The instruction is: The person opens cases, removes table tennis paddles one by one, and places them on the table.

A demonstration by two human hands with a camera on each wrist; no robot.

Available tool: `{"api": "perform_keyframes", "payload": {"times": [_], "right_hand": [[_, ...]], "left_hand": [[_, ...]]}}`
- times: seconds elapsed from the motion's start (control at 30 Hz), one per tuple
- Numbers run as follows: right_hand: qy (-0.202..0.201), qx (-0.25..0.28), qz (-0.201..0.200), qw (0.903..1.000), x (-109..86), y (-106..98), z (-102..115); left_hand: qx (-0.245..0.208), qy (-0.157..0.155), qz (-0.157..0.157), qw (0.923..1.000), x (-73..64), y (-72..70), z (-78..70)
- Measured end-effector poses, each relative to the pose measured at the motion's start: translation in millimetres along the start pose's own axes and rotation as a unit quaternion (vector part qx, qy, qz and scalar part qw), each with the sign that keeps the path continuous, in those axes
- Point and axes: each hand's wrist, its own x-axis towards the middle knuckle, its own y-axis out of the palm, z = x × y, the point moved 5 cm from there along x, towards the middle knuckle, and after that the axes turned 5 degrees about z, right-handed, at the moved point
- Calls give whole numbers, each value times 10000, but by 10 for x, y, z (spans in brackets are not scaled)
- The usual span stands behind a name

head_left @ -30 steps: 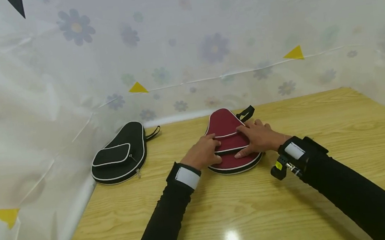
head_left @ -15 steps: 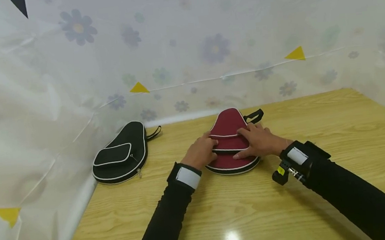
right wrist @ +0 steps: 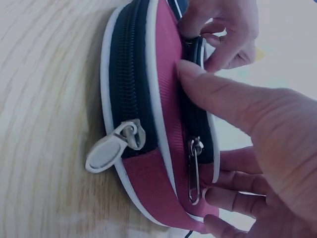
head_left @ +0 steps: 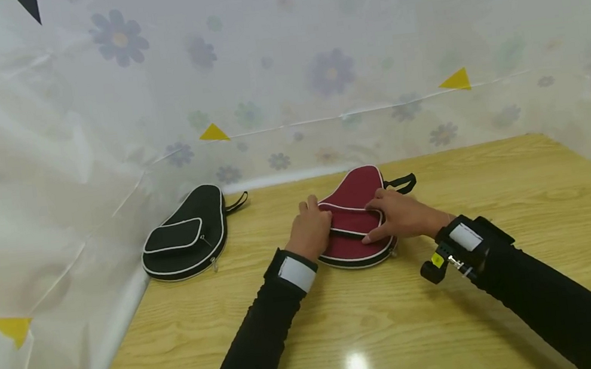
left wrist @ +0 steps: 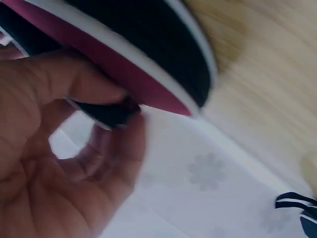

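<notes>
Red case (head_left: 355, 193) lay flat on the wooden table (head_left: 392, 330), ahead of the person, pocket side up. Left hand (head_left: 309, 230): thumb and forefinger clamped on the dark edge of the case's front pocket (head_left: 354, 220), at its left end. Right hand (head_left: 408, 215): thumb on the pocket's zipped side, fingers curled round its opposite edge. Pocket zipper pull (right wrist: 193, 176) hung near the right fingers. Black case (head_left: 187, 235) lay well apart, to the left.

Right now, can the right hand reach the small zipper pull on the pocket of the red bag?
Probably yes: the right hand is at the pocket, and in its wrist view the zipper pull hangs uncovered by its fingers. But the thumb rests farther along the pocket, so it may need to shift.
</notes>
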Motion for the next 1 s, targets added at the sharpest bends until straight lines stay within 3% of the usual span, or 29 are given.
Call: {"api": "perform_keyframes", "payload": {"times": [0.13, 0.23, 0.37, 0.53, 0.8, 1.0], "right_hand": [[106, -157, -46, 9998, -7, 5, 18], [171, -214, -93, 9996, -21, 2, 33], [200, -140, -108, 9996, -25, 35, 59], [147, -49, -267, 9995, -31, 75, 95], [214, -166, -705, 9971, -49, 107, 142], [161, -282, -922, 9952, -54, 113, 216]], "left_hand": [[-190, -47, 409, 9990, -76, -38, -100], [-888, -304, 733, 9929, -119, -91, -148], [-1692, -615, 859, 9799, -166, -125, -209], [-1684, -538, 756, 9813, -179, -123, -253], [-1845, -358, 497, 9809, -159, -71, -156], [-1908, -310, 528, 9797, -140, -33, -104]]}}
